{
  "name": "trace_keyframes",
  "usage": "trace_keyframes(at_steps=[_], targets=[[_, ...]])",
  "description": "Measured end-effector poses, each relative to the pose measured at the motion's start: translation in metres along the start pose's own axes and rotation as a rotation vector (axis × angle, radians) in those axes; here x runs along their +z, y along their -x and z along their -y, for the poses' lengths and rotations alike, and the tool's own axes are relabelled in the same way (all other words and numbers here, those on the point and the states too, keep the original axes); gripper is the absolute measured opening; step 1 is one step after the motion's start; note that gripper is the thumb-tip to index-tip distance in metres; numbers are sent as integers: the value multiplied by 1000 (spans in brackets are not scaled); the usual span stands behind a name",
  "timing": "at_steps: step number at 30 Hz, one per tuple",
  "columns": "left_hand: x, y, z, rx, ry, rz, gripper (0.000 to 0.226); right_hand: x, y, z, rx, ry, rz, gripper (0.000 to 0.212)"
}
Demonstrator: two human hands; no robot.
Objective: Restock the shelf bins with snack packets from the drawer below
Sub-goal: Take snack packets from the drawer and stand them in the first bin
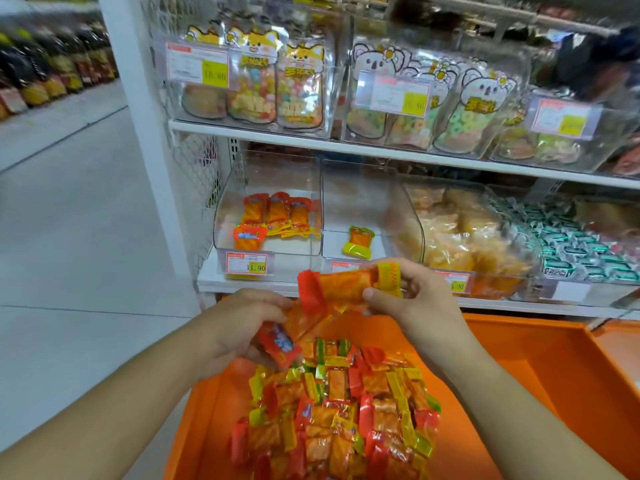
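Head view. Right hand (412,299) held a packet (343,287) above the drawer (540,355), fingers curled round its yellow end, thumb underneath. Packet's long axis ran nearly level, left to right; red end pointed left, yellow end right, sitting just below the shelf edge (263,284).

Left hand (242,327) gripped a red packet (278,344), fingers closed on it; long axis slanted, down to the right. The two hands were close together, their packets nearly meeting over the back of the drawer.

Drawer stood pulled out, orange, a heap of packets (339,414) filling its middle, lying every way. Bare orange floor showed to the right of the heap.

Above, left bin (225,209) held a few orange packets at its back, mostly upright, one red one lying in front; much open room at its front. Middle bin (329,216) held a lone yellow packet (358,241), upright, tilted a little. Right bin (412,216) was packed with pale bags.

Floor (86,237) lay open to the left of the shelf post.
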State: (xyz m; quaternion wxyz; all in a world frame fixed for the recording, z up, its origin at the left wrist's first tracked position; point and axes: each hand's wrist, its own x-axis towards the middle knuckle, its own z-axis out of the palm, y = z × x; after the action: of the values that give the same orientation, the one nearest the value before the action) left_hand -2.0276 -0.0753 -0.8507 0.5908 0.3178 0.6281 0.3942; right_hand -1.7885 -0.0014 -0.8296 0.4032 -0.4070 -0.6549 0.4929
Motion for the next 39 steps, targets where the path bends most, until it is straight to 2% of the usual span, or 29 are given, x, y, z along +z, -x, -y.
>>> trace_keyframes(at_steps=[5,9,13,15,17,21,24,26,28,31,34,39], targets=[[-8,-9,-10,-4,103,115,34,0,-5,-3,-252,165,180,48],[-17,-15,-13,-1,139,150,35,0,-7,-5,-212,285,291,74],[-21,-14,-17,15,105,225,38,0,-10,0,-207,369,385,80],[-19,-13,-17,65,-7,238,31,3,-11,-1,-212,409,419,79],[-18,-13,-13,99,-127,237,37,6,-11,-3,-210,424,423,76],[-20,-12,-11,100,-291,309,44,5,-12,-6,-181,414,294,71],[-21,-10,-11,172,-410,263,40,3,-13,-10,-107,297,241,71],[-19,-8,-11,227,-534,239,41,6,-11,-8,-49,308,302,53],[-17,-5,-11,275,-621,245,41,14,-6,-7,-29,452,405,31],[-15,-1,-13,344,-697,223,39,23,0,-9,-10,630,443,35],[-13,3,-13,365,-679,117,41,25,-2,-10,36,607,423,35],[-5,6,-12,340,-398,-28,40,22,-5,-9,78,432,457,18]])
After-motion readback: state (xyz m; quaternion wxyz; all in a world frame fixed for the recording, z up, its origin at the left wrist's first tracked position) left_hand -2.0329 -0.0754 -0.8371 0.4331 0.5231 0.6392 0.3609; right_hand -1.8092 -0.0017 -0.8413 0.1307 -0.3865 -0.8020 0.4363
